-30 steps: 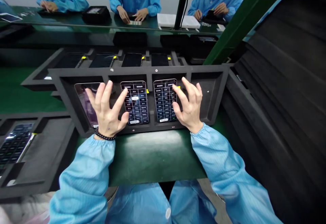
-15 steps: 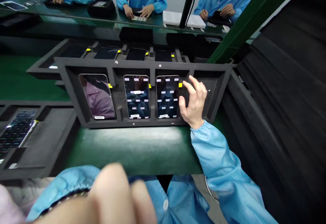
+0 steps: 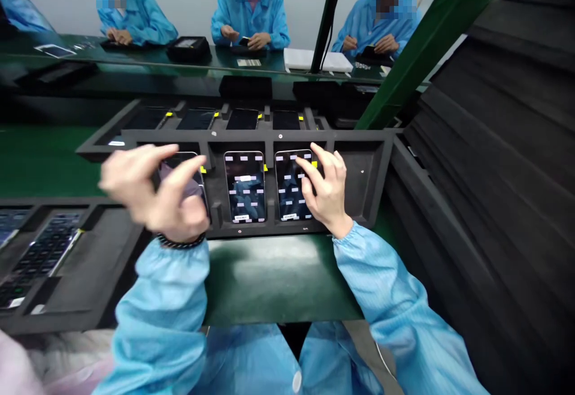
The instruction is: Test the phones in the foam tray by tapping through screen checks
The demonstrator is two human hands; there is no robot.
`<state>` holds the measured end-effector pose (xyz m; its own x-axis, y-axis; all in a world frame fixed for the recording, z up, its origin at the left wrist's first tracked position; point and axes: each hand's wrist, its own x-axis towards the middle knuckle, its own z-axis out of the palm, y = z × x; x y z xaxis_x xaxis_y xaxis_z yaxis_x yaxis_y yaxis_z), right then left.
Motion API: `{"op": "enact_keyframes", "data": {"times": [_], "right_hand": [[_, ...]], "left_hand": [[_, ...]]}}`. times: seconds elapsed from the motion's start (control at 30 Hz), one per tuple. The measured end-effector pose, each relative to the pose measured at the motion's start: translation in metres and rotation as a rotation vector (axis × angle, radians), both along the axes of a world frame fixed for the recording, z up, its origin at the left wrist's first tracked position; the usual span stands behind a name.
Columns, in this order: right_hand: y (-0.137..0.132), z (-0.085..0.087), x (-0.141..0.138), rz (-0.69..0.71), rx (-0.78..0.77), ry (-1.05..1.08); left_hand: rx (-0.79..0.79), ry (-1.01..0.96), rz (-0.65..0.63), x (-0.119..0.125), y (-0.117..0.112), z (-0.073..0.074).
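A black foam tray [image 3: 211, 230] in front of me holds three smartphones in its slots; its far-right slot shows bare foam. My right hand [image 3: 327, 191] is open, its thumb and fingers spread over the right edge of the right phone [image 3: 287, 194], by a yellow tab [image 3: 314, 165]. The middle phone [image 3: 245, 194] stands free of both hands, its screen showing small pale labels. Blurred by motion, my left hand [image 3: 153, 188] is open in front of the left phone [image 3: 191, 186] and hides much of it. Whether either hand touches a phone I cannot tell.
Behind stands another foam tray [image 3: 99, 137] with dark phones. At left lies a tray [image 3: 103, 245] holding phones with lit screens. Stacked black trays [image 3: 494, 173] rise on the right beside a green post [image 3: 431, 47]. Co-workers in blue smocks [image 3: 251, 14] sit across the bench.
My left hand has gone from close under the camera up to the left phone. My right hand has shifted left onto the right phone's edge. The view has tilted up slightly.
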<state>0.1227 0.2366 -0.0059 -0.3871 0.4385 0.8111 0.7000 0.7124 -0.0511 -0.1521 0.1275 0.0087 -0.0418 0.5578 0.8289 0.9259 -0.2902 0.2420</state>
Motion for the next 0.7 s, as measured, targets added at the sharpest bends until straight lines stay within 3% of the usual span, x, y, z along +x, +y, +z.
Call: {"op": "enact_keyframes", "data": {"times": [0.07, 0.13, 0.37, 0.5, 0.7], "right_hand": [[-0.001, 0.001, -0.006, 0.015, 0.035, -0.047], [-0.002, 0.002, -0.011, 0.028, 0.076, -0.071], [-0.001, 0.002, -0.023, 0.008, 0.065, -0.136], [-0.002, 0.001, -0.021, -0.001, 0.008, -0.144], [-0.002, -0.003, -0.009, -0.075, 0.063, -0.070]], "left_hand": [[0.202, 0.102, 0.024, 0.000, 0.013, -0.002], [0.265, 0.214, 0.016, -0.001, 0.023, -0.007], [0.092, 0.237, -0.013, -0.005, 0.031, -0.026], [0.046, 0.195, 0.025, -0.006, 0.034, -0.029], [0.000, 0.164, 0.018, -0.004, 0.036, -0.031]]}}
